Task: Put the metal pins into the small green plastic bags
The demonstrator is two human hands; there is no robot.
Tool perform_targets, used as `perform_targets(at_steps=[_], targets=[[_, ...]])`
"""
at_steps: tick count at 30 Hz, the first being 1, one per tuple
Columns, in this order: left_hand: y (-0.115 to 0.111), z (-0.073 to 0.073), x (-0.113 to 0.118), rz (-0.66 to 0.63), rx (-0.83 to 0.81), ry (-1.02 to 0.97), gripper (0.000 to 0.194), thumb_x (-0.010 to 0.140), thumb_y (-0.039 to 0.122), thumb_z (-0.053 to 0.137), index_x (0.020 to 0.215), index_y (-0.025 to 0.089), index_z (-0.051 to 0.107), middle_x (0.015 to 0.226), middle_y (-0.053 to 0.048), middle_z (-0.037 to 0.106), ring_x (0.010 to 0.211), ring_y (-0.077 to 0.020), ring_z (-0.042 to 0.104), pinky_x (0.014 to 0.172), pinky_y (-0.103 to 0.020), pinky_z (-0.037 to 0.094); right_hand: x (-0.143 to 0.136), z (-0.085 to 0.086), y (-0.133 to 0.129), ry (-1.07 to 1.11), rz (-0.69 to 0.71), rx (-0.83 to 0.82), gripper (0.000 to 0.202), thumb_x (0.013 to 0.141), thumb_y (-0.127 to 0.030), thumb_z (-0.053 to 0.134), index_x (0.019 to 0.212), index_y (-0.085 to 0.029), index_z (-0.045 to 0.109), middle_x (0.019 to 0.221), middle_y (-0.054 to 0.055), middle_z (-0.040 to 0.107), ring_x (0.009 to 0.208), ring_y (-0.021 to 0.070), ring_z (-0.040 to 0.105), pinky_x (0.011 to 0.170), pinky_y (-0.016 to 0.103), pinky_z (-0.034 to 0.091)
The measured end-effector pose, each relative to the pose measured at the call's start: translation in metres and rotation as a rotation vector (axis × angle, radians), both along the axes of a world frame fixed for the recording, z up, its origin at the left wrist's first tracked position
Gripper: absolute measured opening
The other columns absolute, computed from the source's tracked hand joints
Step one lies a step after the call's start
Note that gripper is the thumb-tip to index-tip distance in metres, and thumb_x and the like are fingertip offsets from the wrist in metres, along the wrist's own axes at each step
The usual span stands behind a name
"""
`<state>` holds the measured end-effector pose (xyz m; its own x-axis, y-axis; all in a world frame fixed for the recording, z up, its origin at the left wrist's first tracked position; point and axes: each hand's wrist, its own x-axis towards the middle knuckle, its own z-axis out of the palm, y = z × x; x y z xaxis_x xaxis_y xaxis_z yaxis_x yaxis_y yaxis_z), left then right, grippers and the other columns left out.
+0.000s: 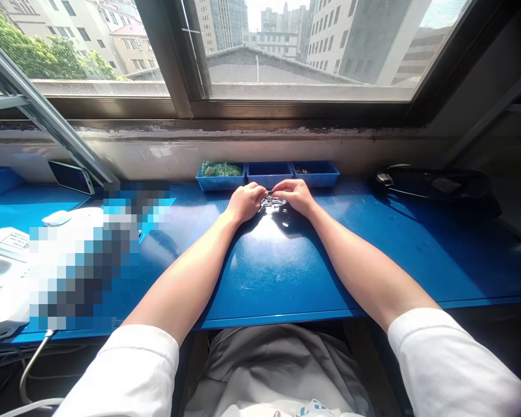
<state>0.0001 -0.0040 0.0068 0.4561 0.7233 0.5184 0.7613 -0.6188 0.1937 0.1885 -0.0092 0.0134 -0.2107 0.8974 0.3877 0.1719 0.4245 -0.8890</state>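
Note:
My left hand [245,202] and my right hand [297,196] meet above the blue tabletop, just in front of a row of small blue bins. Thumb and fingers of each are pinched together. At the fingertips are small dark and shiny pieces [272,201], seemingly metal, too tiny and glare-washed for me to tell their kind. Some lie on the table below the fingers. What each pinch holds is hidden. The left bin [220,183] contains green pieces resembling small circuit boards [221,169]. In the right bin [316,179] are small brass-coloured parts [303,171].
Between those two stands a middle blue bin [269,171]. A black pouch or bag [438,188] lies at the right. To the left are a phone [72,176] propped on its side, white packages [4,278] and a cable [25,376]. A metal strut [56,116] slants before the window.

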Motion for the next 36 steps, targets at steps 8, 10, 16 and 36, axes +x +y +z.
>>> perform_targets(at_steps=[8,10,16,36], targets=[[-0.002,0.0,0.0,0.151,-0.019,0.048,0.047,0.088,0.041,0.049,0.129,0.018,0.053,0.119,-0.012,0.06,0.106,-0.0264,0.057,0.09,-0.037,0.046,0.009,-0.002,0.012,-0.047,-0.449,0.114,0.037,0.069,-0.025,0.058,0.104,-0.016,0.068,0.103,0.007,0.07,0.081,0.0195,0.063,0.083,0.036,0.051],[-0.001,0.0,0.0,0.168,-0.042,0.059,0.046,0.089,0.041,0.048,0.127,0.017,0.055,0.121,-0.013,0.059,0.108,-0.0278,0.056,0.091,-0.039,0.045,0.014,-0.003,0.016,-0.16,-0.608,0.147,0.05,0.07,-0.021,0.054,0.118,-0.015,0.061,0.117,0.009,0.065,0.094,0.0229,0.062,0.092,0.04,0.048],[0.0,-0.002,0.0,0.169,-0.085,0.093,0.039,0.089,0.041,0.046,0.119,0.019,0.059,0.119,-0.012,0.058,0.108,-0.0274,0.056,0.092,-0.039,0.046,0.029,-0.009,0.02,-0.494,-0.798,0.094,0.064,0.07,-0.021,0.055,0.132,-0.011,0.049,0.138,0.014,0.048,0.121,0.0349,0.044,0.1,0.052,0.039],[0.004,-0.007,-0.001,0.156,-0.076,0.133,0.036,0.09,0.042,0.044,0.11,0.019,0.064,0.111,-0.011,0.063,0.104,-0.0272,0.058,0.089,-0.04,0.046,0.0,-0.006,0.001,-0.736,-0.128,0.309,0.016,0.07,-0.025,0.062,0.084,-0.018,0.061,0.086,0.005,0.06,0.081,0.0192,0.055,0.073,0.03,0.046]])
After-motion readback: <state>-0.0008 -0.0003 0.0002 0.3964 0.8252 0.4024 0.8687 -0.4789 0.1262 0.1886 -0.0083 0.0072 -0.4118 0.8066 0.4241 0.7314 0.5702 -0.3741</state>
